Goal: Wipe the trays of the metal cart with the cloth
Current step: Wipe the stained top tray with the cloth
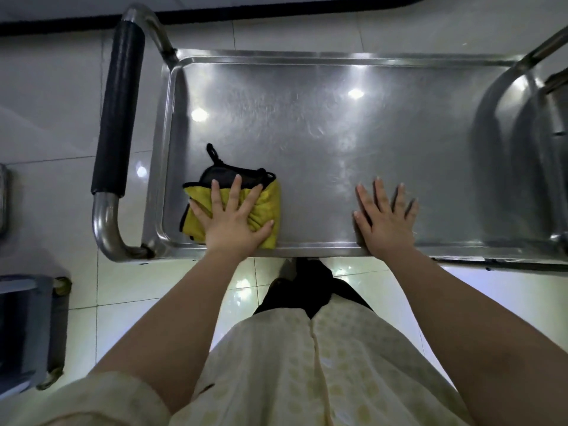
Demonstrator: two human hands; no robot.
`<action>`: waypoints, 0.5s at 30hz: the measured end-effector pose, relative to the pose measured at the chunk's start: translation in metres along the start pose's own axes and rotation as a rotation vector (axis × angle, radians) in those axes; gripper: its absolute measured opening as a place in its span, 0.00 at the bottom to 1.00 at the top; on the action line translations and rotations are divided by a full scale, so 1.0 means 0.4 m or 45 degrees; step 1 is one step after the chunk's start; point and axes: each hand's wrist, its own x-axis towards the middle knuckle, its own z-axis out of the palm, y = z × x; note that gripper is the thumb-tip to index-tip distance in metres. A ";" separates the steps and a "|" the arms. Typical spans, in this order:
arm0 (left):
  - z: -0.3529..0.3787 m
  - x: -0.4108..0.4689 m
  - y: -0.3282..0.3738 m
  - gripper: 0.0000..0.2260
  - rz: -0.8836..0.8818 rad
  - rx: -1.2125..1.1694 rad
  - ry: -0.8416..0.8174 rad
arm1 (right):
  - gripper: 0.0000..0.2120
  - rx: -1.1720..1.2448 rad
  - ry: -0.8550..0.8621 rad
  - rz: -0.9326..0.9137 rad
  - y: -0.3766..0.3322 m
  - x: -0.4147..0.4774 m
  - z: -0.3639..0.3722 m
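Observation:
The top tray [322, 118] of the metal cart fills the upper middle of the head view, shiny and scratched. A folded yellow cloth [267, 207] with a black side and a black loop lies in the tray's near left corner. My left hand [233, 216] presses flat on the cloth with fingers spread. My right hand [384, 219] lies flat with straight fingers on the bare tray by its near rim, apart from the cloth.
The cart's push handle [118, 118] with a black grip curves round the tray's left end. A steel frame tube [522, 66] rises at the right end. White floor tiles surround the cart. A dark grey bin-like object [27, 327] stands at the lower left.

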 end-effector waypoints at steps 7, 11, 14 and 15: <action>-0.010 0.003 -0.183 0.34 -0.108 -0.008 0.063 | 0.32 0.032 -0.028 -0.026 -0.029 -0.003 -0.010; 0.002 -0.006 -0.164 0.33 -0.209 -0.047 0.082 | 0.29 0.040 -0.019 -0.043 -0.023 -0.008 -0.007; 0.016 -0.016 -0.072 0.32 -0.268 -0.055 0.049 | 0.27 0.029 -0.040 -0.061 -0.005 -0.006 -0.005; 0.019 -0.022 -0.032 0.32 -0.255 -0.061 0.047 | 0.27 0.030 -0.057 -0.070 0.004 -0.004 -0.006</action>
